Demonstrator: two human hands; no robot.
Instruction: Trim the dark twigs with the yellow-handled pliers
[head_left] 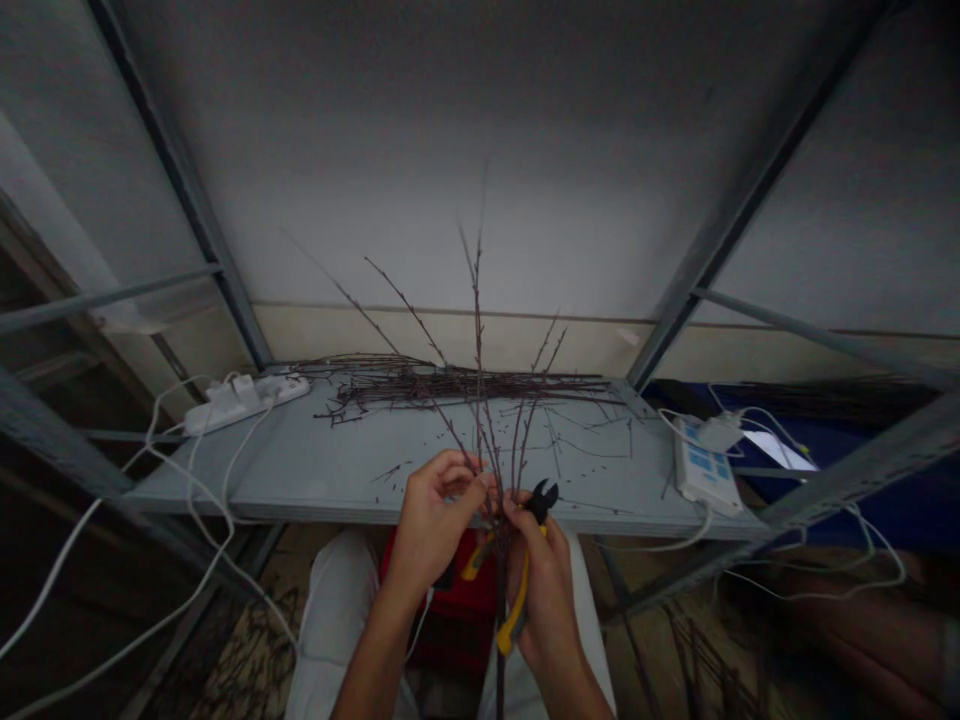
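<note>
A bare, dark branch [501, 590] stands upright between my hands in front of the shelf, its thin twigs fanning out above. My left hand [435, 520] is closed, with thumb and fingertips pinching one of its twigs around the fork. My right hand [551, 595] grips the diagonal cutters [542, 500], which have black jaws and yellow handles. The jaws point up and to the right, clear of the twigs. That hand's thumb and fingers also press on the branch just below the fork.
Along the back of the grey shelf [330, 475] lies a pile of twigs [480, 386], with small clippings before it. A white power strip [244, 398] is at left, another power strip [705, 465] at right, both with trailing cables. Metal posts [694, 300] frame the shelf.
</note>
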